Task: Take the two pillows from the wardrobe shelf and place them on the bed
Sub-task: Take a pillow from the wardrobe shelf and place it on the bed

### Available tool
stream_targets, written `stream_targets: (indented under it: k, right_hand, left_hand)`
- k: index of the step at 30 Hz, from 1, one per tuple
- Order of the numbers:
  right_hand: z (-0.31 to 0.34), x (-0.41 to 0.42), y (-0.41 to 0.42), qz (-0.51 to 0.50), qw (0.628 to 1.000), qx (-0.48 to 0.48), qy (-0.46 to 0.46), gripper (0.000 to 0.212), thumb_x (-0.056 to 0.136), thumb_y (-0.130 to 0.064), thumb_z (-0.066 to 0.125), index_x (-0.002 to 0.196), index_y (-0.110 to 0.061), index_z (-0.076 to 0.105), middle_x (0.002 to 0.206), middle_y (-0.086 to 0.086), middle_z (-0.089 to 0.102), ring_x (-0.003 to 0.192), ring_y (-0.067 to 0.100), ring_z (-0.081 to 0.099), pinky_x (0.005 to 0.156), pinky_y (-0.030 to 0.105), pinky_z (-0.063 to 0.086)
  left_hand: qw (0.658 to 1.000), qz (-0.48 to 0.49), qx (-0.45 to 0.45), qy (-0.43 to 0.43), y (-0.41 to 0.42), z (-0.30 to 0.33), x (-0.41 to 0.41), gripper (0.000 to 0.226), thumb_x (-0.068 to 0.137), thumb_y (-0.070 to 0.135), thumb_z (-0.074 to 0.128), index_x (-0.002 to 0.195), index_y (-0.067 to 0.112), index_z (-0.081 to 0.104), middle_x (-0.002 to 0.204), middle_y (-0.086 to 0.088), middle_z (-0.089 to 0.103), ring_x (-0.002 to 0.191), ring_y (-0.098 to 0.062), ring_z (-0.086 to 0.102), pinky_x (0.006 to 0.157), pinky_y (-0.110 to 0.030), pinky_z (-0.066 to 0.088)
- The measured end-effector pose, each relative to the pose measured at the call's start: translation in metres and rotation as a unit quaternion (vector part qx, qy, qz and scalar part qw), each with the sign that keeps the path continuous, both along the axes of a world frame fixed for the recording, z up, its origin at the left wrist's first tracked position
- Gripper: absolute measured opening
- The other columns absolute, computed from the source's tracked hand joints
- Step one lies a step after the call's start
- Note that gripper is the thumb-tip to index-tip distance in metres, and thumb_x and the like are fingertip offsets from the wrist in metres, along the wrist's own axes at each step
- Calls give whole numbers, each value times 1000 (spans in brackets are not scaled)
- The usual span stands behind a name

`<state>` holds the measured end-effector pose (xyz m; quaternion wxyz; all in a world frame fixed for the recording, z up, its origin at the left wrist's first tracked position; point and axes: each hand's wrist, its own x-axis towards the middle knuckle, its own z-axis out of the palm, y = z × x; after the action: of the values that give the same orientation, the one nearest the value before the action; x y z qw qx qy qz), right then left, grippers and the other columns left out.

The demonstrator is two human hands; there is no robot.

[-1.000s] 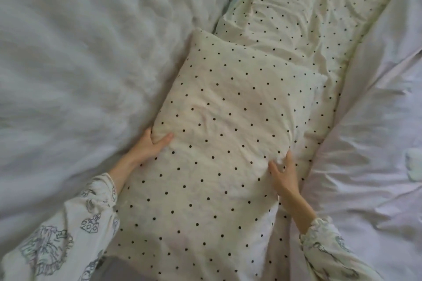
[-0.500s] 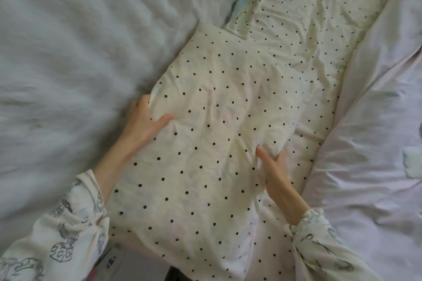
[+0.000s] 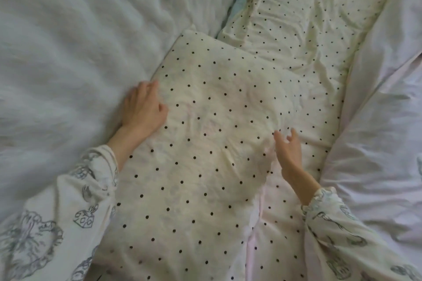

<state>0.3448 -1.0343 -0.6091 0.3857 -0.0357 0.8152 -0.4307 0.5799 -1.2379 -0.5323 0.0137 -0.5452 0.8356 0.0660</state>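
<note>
A: Head view. Cream black-dotted rectangular fabric pillow [image 3: 205, 143] lying flat on the bed, on a matching dotted cream sheet [image 3: 308, 18]. Long axis running roughly 7 to 1 o'clock, far corner up near 12, near end dropping out of frame at 6.

B: Hands?

A: Left hand [image 3: 142, 107] at 9 o'clock of the pillow, pressed against its left edge, fingers curled loosely over the seam where it meets the fluffy white blanket [image 3: 68, 52]. Touching, not clenched; more a push or tuck than a grip. Right hand [image 3: 288, 151] at 3 to 4 o'clock of the pillow's middle, fingers spread and slack, holding nothing; contact with the pillow's right edge unclear.

B: Which side nearer?

A: Left in firmer contact. Right just beside the edge, looks let go. Pale lilac crumpled duvet [image 3: 376, 143] off at 3 o'clock, well clear of both.

B: Second pillow?

A: Cannot tell. Dotted fabric at 1 o'clock could be sheet or another pillow; pattern identical, edges blurred.

B: Step?

A: Judging as final seating of this pillow. Next move probably a nudge along the long axis toward 1 o'clock, or withdrawal of both hands toward 6.

B: Risk?

A: Low. Soft load, fully supported. Possible skew if pushed from 9 o'clock only.
</note>
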Motion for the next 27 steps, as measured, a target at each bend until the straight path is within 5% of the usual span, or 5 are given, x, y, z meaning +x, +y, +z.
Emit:
stream_targets:
  k: [7,11,17,22,27]
  right_hand:
    - [-26,-41,-64,-29,996,-41,-76,59,79,-45,65,123,-16,39,121,3,46,93,19,52,70,36,47]
    - [-27,-39,-64,-71,989,-85,-97,73,76,-43,71,136,-18,39,130,1,51,113,24,54,92,44,49]
    - [-21,-36,-61,-75,983,-152,-77,80,75,-44,73,141,-23,32,124,-12,43,115,11,43,89,28,35]
    - [-27,-24,-56,55,992,-117,3,63,80,-31,71,131,-14,38,130,0,52,116,18,53,95,36,45]
    - [-23,1,-45,164,977,-21,133,81,89,-39,56,149,-13,8,159,12,5,146,23,5,118,43,11]
  left_hand:
    - [992,99,73,34,-76,-31,-69,58,93,45,33,138,8,29,141,-23,40,129,-40,37,105,-47,31]
    - [983,141,88,83,-80,-29,-79,61,89,44,44,137,7,33,141,-19,43,130,-37,39,106,-45,33]
    - [984,101,54,136,-78,-14,-83,71,83,55,51,135,11,31,134,-20,48,126,-41,41,103,-47,35]
    - [996,76,32,37,-58,-34,-72,64,88,54,41,144,27,22,141,-20,32,132,-37,27,108,-52,18]
    - [1000,-15,-22,-7,-25,-41,-45,59,93,47,34,147,31,15,157,-14,6,142,-38,9,110,-59,10]
